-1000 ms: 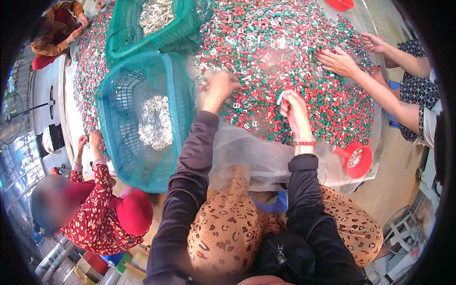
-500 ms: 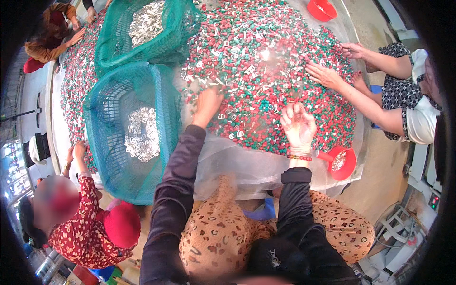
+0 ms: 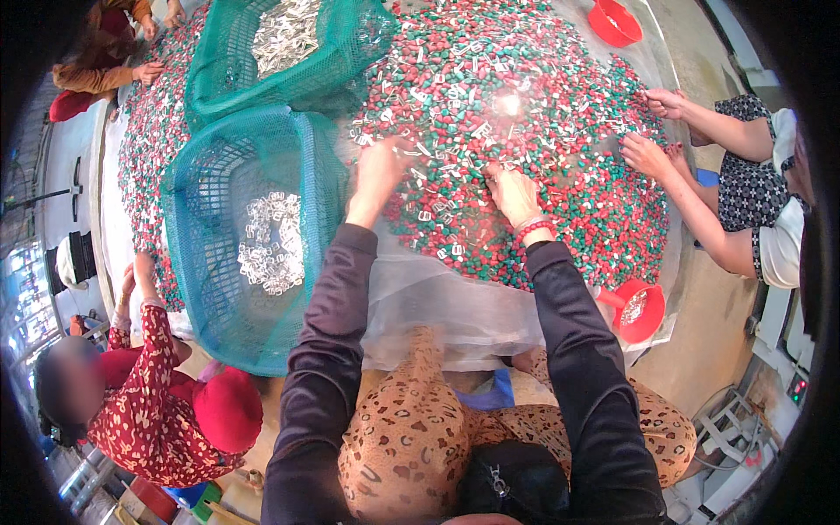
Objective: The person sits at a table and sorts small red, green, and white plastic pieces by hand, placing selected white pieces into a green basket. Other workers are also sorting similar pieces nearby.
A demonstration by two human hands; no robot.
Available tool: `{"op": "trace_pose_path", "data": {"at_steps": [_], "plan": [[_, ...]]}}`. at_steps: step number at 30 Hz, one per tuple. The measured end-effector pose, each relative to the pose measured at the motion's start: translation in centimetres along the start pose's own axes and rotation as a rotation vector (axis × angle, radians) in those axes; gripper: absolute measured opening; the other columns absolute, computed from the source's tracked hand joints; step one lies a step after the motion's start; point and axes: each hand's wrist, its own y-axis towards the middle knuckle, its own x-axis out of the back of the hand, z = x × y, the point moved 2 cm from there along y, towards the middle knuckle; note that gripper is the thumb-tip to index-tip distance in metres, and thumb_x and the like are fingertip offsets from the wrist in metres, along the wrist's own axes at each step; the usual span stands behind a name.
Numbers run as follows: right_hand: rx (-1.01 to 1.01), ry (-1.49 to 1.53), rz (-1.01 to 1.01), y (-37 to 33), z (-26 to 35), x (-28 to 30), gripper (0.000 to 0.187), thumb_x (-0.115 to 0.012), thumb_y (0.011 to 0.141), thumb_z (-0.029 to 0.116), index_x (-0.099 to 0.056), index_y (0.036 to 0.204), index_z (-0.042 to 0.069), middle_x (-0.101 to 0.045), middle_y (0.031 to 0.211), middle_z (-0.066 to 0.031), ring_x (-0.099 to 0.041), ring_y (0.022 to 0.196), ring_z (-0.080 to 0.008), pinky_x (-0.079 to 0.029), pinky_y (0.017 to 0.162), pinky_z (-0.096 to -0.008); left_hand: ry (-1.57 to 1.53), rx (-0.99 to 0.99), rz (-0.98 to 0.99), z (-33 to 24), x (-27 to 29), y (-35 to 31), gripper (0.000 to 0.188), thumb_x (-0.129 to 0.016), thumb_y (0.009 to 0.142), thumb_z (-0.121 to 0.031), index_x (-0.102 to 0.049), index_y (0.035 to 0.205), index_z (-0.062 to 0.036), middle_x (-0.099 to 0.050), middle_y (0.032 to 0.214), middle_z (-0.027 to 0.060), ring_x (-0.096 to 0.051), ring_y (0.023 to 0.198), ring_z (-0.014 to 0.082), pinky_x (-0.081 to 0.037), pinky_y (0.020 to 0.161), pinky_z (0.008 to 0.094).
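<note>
A layer of small red, green and white pebble-like pieces [image 3: 577, 201] covers the table, with silvery buckle-like pieces [image 3: 426, 216] scattered among them. My left hand [image 3: 379, 178] is over the pile beside the blue mesh-lined basket [image 3: 179, 254], fingers closed and blurred at the tips; what they hold, if anything, I cannot make out. Farther right, my right hand [image 3: 516, 197] is palm down, its curled fingertips at the pebbles, their contents hidden. Inside the blue basket lies a heap of pale, clear-looking buckle-like pieces [image 3: 273, 245].
A green mesh-lined basket [image 3: 206, 79] behind holds thin silvery strips [image 3: 287, 35]. Red scoops stand at the near right [image 3: 643, 324] and far right [image 3: 615, 24]. Co-workers' hands work at the right [image 3: 646, 156], far left [image 3: 149, 73] and near left [image 3: 143, 271].
My right hand has turned from palm up, near the front edge, to palm down and reached forward onto the pebbles. My left hand stays near the same spot. The right co-worker's nearer hand has drawn back.
</note>
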Motion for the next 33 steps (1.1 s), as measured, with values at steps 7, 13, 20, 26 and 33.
{"op": "trace_pose_path", "data": {"at_steps": [7,13,20,26,33], "plan": [[-0.017,0.09,0.021,-0.6,0.0,0.8,0.014,-0.057,0.083,0.015,-0.062,0.09,0.004,-0.066,0.079,-0.0193,-0.065,0.078,-0.0381,-0.049,0.067,-0.0472,0.446,-0.189,0.195,-0.7,-5.3,-0.8,0.017,-0.063,0.076,-0.004,-0.068,0.091,-0.0074,-0.067,0.083,0.0169,-0.067,0.08,0.0315,-0.054,0.067,0.0432],[-0.266,0.728,0.238,3.3,-1.6,7.0,0.016,-0.072,0.08,0.021,-0.072,0.086,0.006,-0.07,0.079,-0.0037,-0.062,0.076,-0.0106,-0.048,0.073,-0.0316,0.528,-0.277,0.105,-0.9,-5.4,-1.3,0.014,-0.062,0.077,-0.007,-0.064,0.09,-0.0059,-0.067,0.084,0.015,-0.069,0.075,0.0285,-0.056,0.062,0.0398],[0.094,0.115,0.175,2.7,-1.2,7.0,0.024,-0.063,0.083,0.026,-0.071,0.098,0.009,-0.069,0.087,-0.0145,-0.067,0.085,-0.0281,-0.051,0.077,-0.0404,0.401,-0.316,0.151,1.2,-5.8,-0.1,0.012,-0.058,0.078,-0.007,-0.06,0.089,-0.0034,-0.068,0.079,0.0152,-0.068,0.076,0.0334,-0.053,0.063,0.0454],[0.376,-0.376,0.153,0.9,-0.5,2.3,0.02,-0.054,0.08,0.012,-0.066,0.096,0.008,-0.065,0.078,-0.0139,-0.066,0.076,-0.0297,-0.051,0.066,-0.043,0.657,-0.423,0.17,1.0,-6.8,-0.7,0.015,-0.052,0.081,-0.012,-0.06,0.089,-0.0038,-0.068,0.081,0.0145,-0.069,0.074,0.0281,-0.055,0.062,0.04],[0.42,-0.406,0.145,1.0,0.6,0.1,0.016,-0.053,0.082,0.012,-0.062,0.091,0.002,-0.068,0.072,-0.0116,-0.069,0.069,-0.0267,-0.053,0.056,-0.041,0.466,-0.246,0.179,1.1,-7.1,-0.1,0.025,-0.055,0.078,-0.012,-0.06,0.099,-0.001,-0.067,0.084,0.0207,-0.066,0.077,0.0374,-0.053,0.069,0.0477]]}}
